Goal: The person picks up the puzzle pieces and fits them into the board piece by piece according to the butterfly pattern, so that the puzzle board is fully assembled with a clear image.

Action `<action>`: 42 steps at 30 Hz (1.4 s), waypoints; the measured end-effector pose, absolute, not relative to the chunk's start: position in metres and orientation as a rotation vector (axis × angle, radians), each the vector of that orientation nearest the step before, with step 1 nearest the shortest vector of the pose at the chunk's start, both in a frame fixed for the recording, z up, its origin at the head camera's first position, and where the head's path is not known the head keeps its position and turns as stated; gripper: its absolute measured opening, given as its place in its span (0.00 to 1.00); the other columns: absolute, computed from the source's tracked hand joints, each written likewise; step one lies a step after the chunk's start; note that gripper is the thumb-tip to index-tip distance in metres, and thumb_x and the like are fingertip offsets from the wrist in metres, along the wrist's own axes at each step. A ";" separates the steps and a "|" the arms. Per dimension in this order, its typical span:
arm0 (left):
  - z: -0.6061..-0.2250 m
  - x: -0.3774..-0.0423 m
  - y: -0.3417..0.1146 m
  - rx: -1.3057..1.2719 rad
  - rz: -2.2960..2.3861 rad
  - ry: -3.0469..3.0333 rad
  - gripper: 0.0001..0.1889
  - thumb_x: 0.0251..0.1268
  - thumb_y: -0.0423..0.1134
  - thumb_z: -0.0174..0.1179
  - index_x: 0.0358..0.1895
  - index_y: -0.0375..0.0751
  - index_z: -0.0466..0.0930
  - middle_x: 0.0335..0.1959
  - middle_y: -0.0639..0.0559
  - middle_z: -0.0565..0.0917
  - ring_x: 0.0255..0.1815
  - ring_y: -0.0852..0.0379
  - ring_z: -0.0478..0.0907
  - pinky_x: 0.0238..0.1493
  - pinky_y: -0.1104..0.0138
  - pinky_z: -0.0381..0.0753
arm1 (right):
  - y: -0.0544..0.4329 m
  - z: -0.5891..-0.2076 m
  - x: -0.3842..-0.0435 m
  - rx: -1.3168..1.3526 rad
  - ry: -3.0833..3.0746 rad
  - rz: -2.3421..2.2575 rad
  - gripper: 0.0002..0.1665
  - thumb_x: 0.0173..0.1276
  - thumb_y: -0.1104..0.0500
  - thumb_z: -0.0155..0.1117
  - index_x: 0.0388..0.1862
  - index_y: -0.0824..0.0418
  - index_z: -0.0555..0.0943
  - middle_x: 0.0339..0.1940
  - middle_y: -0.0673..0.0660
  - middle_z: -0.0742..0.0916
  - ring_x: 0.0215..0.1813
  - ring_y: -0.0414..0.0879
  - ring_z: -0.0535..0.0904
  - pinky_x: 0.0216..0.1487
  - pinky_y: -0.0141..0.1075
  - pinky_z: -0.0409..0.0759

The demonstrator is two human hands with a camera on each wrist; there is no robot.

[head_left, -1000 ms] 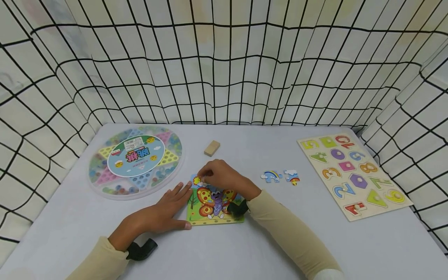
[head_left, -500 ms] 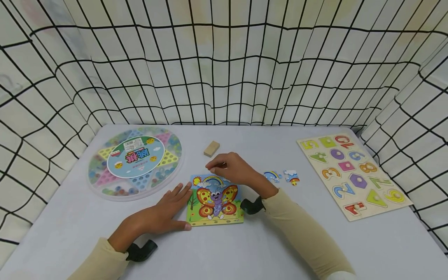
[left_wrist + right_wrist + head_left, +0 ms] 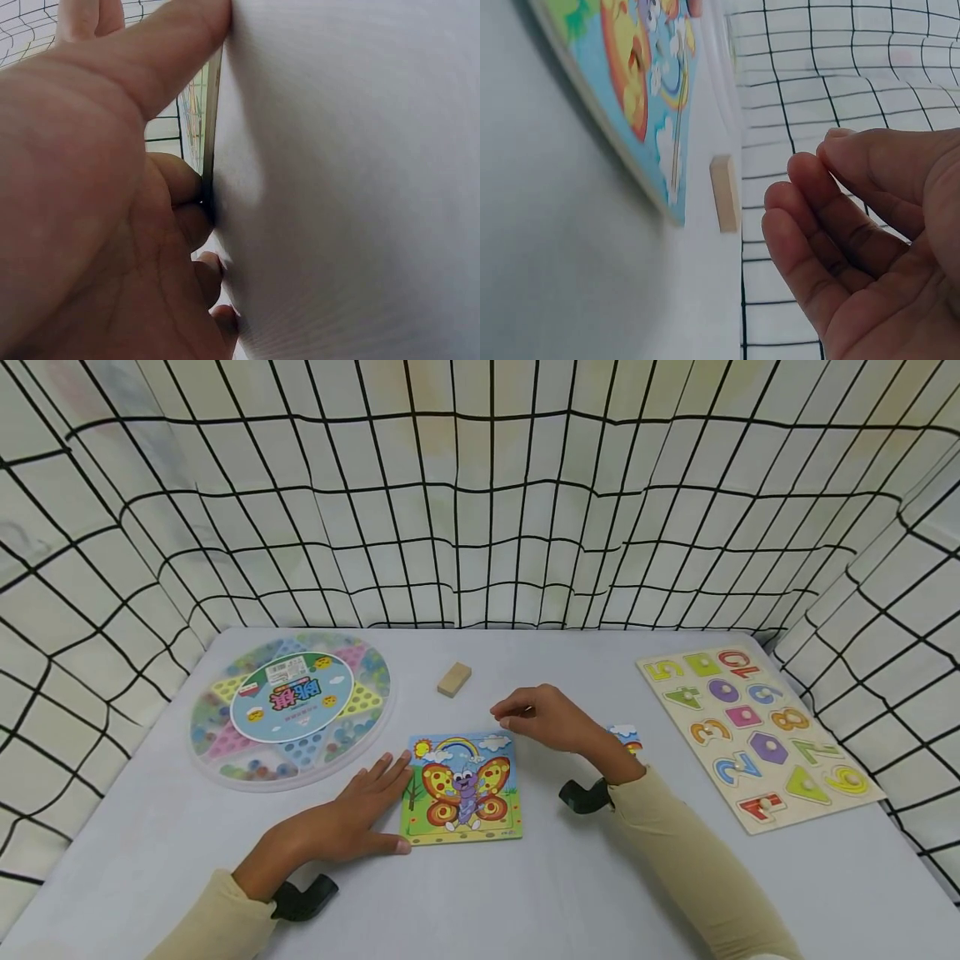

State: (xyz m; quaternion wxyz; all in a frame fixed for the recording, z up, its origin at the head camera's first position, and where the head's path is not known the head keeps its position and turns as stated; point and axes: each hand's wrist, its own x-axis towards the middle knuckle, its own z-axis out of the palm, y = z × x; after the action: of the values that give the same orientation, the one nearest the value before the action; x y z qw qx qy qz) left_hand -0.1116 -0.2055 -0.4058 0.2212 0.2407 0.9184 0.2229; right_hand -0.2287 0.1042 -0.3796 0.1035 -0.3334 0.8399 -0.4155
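A butterfly jigsaw puzzle point(image 3: 462, 793) in a flat board lies on the white table, with a sun, a rainbow and clouds along its top. My left hand point(image 3: 341, 820) rests on the table with straight fingers, fingertips and thumb right at the puzzle's left edge. Over the table, just beyond the puzzle's top right corner, my right hand point(image 3: 553, 720) hovers with loosely bent fingers. In the right wrist view nothing shows between its thumb and fingers point(image 3: 810, 277). A loose puzzle piece point(image 3: 624, 735) with clouds and a rainbow end lies behind the right wrist, partly covered.
A small wooden block point(image 3: 453, 679) lies beyond the puzzle. At the left is a round Chinese checkers set point(image 3: 300, 768) with marbles under clear plastic. A wooden number-and-shape board point(image 3: 761, 739) lies at the right. Black netting point(image 3: 491, 493) surrounds the table's back and sides.
My right hand has moved right from the puzzle's upper left, uncovering its top, and now hides one of two loose pieces. The left hand has stayed in place.
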 end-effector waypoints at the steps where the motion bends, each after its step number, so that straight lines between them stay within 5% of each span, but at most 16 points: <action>1: -0.406 -0.112 -0.206 0.664 0.617 2.537 0.53 0.60 0.61 0.63 0.78 0.36 0.44 0.80 0.45 0.36 0.77 0.42 0.27 0.72 0.43 0.34 | 0.108 -0.379 -0.229 -0.970 2.489 -1.224 0.13 0.70 0.66 0.62 0.51 0.68 0.84 0.47 0.54 0.87 0.50 0.45 0.81 0.51 0.36 0.80; 42: -0.403 -0.110 -0.207 0.689 0.636 2.534 0.53 0.61 0.60 0.62 0.77 0.33 0.43 0.79 0.43 0.36 0.77 0.40 0.27 0.72 0.42 0.33 | 0.209 -0.405 -0.231 -0.693 2.749 -1.054 0.15 0.67 0.67 0.63 0.52 0.67 0.83 0.46 0.58 0.86 0.46 0.51 0.79 0.49 0.44 0.78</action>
State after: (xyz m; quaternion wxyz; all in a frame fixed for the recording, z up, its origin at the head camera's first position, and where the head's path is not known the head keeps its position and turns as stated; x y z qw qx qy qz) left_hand -0.1100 -0.2067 -0.4030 0.2181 0.2488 0.9153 0.2297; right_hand -0.2307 0.2094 -0.4051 0.0584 -0.2287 0.9074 -0.3478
